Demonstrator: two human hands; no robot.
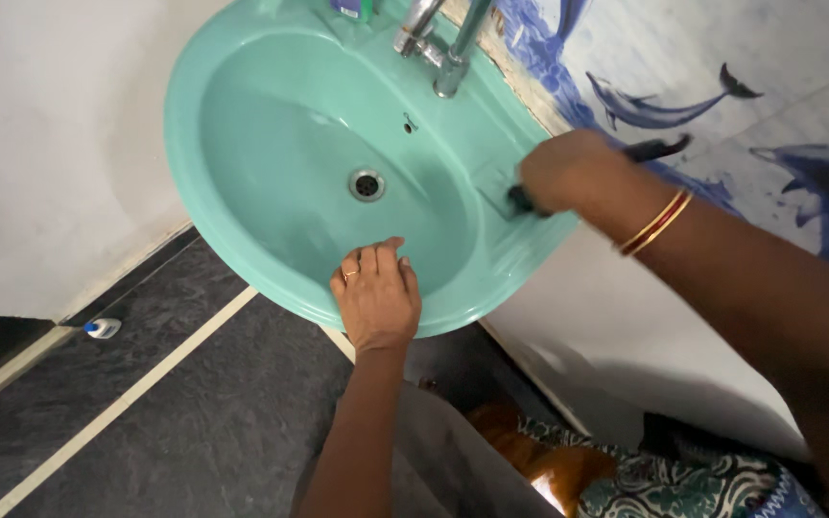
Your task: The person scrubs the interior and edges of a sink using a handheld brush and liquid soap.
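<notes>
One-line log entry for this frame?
left hand: resting on sink rim | right hand: gripping dark brush at rim

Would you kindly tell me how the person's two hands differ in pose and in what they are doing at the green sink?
The left hand lies open and empty on the sink's front rim; the right hand is closed round a dark brush on the far side ledge. The left shows a finger ring, the right wrist bangles. Both touch the sink.
</notes>
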